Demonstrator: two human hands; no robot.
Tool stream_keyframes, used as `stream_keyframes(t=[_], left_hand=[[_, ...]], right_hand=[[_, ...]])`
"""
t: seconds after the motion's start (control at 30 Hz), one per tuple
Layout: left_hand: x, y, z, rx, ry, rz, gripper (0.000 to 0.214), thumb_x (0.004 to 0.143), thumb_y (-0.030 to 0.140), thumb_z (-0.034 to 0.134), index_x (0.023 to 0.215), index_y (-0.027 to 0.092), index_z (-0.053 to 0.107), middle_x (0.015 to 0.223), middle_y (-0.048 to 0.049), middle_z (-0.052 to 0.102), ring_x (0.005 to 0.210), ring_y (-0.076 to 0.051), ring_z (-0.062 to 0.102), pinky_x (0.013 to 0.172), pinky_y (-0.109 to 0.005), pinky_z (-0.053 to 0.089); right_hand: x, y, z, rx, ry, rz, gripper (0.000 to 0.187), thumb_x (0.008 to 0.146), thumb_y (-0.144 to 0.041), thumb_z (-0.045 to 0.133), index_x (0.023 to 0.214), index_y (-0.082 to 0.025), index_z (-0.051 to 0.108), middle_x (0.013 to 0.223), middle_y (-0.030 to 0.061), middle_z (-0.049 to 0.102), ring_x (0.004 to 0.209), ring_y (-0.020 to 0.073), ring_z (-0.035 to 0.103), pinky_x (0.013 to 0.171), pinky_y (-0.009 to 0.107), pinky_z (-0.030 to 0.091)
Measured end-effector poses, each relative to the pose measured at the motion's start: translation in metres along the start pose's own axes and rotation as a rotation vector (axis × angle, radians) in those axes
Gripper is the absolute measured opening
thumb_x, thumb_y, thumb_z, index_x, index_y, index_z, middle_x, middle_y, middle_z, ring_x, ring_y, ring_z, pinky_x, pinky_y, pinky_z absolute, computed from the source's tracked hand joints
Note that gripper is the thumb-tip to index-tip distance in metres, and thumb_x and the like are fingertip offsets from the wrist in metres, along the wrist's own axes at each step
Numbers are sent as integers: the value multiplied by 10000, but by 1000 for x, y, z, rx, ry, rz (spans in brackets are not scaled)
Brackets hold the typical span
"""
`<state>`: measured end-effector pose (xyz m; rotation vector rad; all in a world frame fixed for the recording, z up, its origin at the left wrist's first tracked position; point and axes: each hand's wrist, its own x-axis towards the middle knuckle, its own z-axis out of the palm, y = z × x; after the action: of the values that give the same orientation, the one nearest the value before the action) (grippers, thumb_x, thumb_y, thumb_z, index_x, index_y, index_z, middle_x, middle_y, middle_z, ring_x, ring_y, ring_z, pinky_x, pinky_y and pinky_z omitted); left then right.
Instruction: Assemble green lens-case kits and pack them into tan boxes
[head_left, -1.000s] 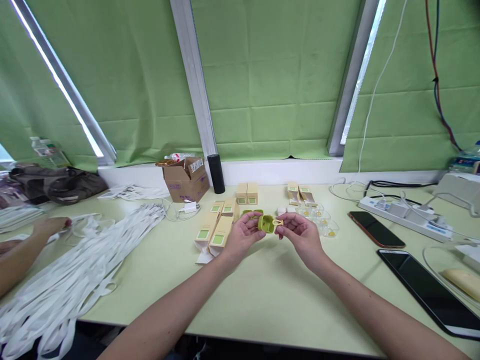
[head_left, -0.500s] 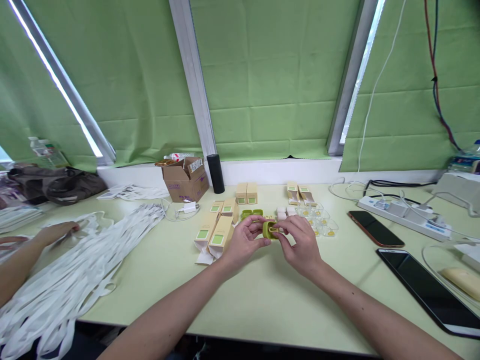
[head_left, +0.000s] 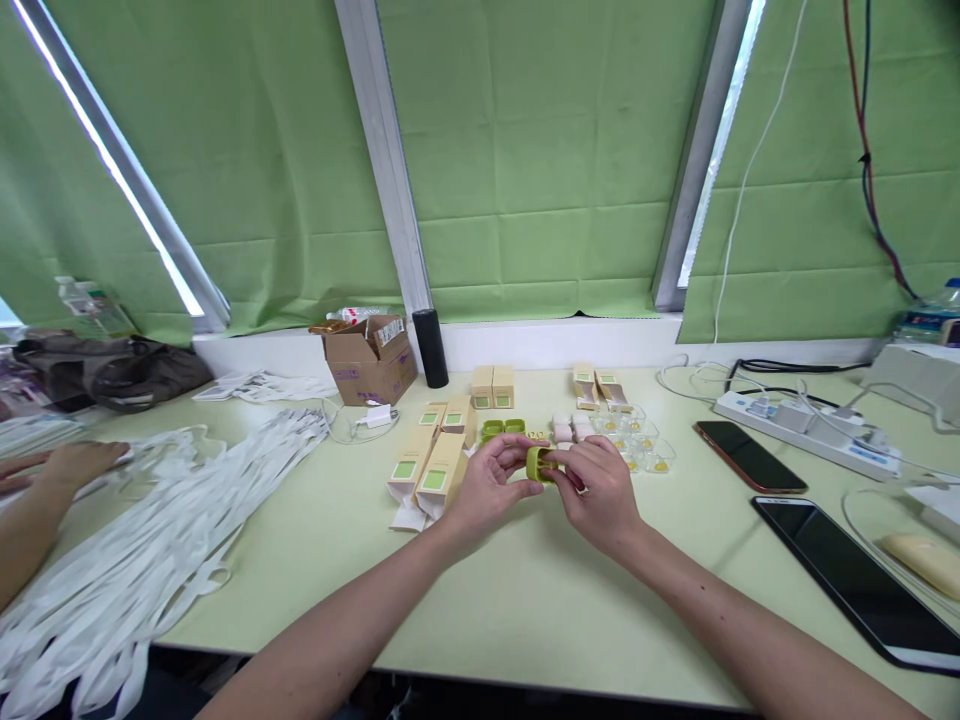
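Near the middle of the table, my left hand [head_left: 495,482] pinches a small square olive-green cup [head_left: 534,463] between thumb and fingers, its opening tilted to the right. My right hand [head_left: 598,490] has its fingertips at the cup's mouth, closed on a small yellow-green piece mostly hidden by the fingers and the cup. Just behind my hands are more green cups [head_left: 504,428], a few tiny yellowish loops [head_left: 537,436] and white blocks [head_left: 571,430]. Clear plastic pieces with yellow centres [head_left: 637,440] lie beyond my right hand.
Cream boxes with green labels [head_left: 442,465] stand left of my hands; others [head_left: 493,386] are farther back. White straps [head_left: 165,540] cover the left side, where another person's hand [head_left: 75,468] works. Phones [head_left: 847,570] and a power strip [head_left: 810,432] lie right.
My right fingertips have moved further into the green cup, covering more of the small piece. The other person's hand at left has shifted left and toward the table's edge.
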<state>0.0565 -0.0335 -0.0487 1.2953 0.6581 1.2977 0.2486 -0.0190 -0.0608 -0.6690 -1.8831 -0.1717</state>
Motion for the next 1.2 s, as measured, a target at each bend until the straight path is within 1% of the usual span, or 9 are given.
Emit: stream_keyframes(t=[0.2,0.5,0.7,0.9,1.0,1.07,1.13,1.2], left_hand=[[-1,-1,2,28,-1,29,528,685,106,971,1119,185,680,1228,-121,780,1156,-255,723,1013,-400,557],[-1,-2,2,51,13,30,532,653,105,987,1093,190,700,1210,-108,781,1158,-262,716,1009,-400,554],[-1,1,2,71,10,53,527,658,124,993,1103,186,716,1207,-111,777,1153,-261,719,1012,-404,563],[-1,6,0,166,26,115,500,672,160,992,1113,185,756,1218,-127,782,1171,-285,715,1082,-454,541],[-1,7,0,202,37,146,497,693,168,980,1141,186,764,1238,-133,780,1188,-293,711,1108,-468,529],[-1,6,-2,217,69,162,502,714,174,965,1174,196,764,1253,-131,776,1189,-293,710,1105,-468,532],[-1,5,-4,252,124,174,499,729,184,954,1193,209,771,1256,-124,773,1180,-293,708,1087,-463,541],[-1,2,-7,319,171,182,486,734,197,952,1191,223,788,1253,-117,771,1173,-296,705,1078,-460,545]], right_hand=[[-1,-1,1,4,2,20,144,999,-121,595,967,-223,692,663,-9,652,590,163,567,740,364,426],[-3,1,4,39,11,23,137,986,-125,615,946,-221,705,648,-10,641,582,164,549,705,345,416],[-4,1,4,53,9,27,147,1011,-155,602,958,-220,724,644,-6,637,582,164,524,705,350,419],[-2,4,-1,123,-25,-4,169,1012,-180,623,1080,-243,764,685,23,676,630,195,583,679,359,435],[-3,7,-4,164,-32,-39,274,985,-148,627,1199,-262,753,772,48,735,683,222,639,677,374,462],[-3,7,-5,179,-19,-40,368,973,-132,617,1294,-281,718,828,56,759,724,243,681,699,399,502],[-3,6,-6,189,-1,-21,441,964,-133,626,1373,-292,666,925,75,775,816,269,720,736,426,549],[-4,5,-5,197,2,12,505,954,-158,663,1438,-288,609,1108,120,769,989,304,733,770,440,590]])
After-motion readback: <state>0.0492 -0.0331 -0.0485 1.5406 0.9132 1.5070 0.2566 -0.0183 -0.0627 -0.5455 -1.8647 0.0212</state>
